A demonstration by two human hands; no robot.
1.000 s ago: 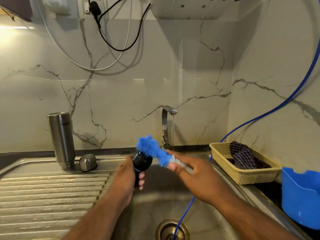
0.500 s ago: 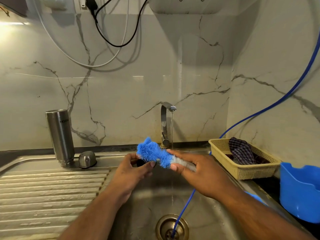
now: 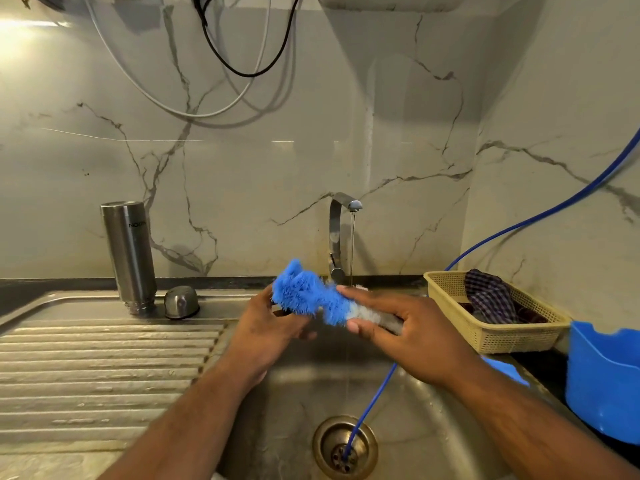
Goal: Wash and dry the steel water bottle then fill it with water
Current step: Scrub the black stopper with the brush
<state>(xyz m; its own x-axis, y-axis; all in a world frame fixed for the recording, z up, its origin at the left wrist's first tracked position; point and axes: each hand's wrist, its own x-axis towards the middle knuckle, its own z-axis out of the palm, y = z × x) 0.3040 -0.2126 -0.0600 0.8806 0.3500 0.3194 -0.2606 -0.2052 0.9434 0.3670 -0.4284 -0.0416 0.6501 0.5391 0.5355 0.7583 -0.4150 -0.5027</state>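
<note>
Blue brush (image 3: pixel 304 296) meets dark part (image 3: pixel 284 311).
Right hand (image 3: pixel 412 337) pinches its handle, left hand (image 3: pixel 266 327) grips the part; I'd twist under the stream (image 3: pixel 352 251).

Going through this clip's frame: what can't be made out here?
Head view only.
What, if anything, the left hand holds behind the blue brush: bristles and fingers hide it.
Inside of the steel bottle: it stands mouth down on the drainboard.
The blue tub: cut by the right edge; its wall hides any contents.
The basket: the checked cloth covers what lies beneath.
</note>
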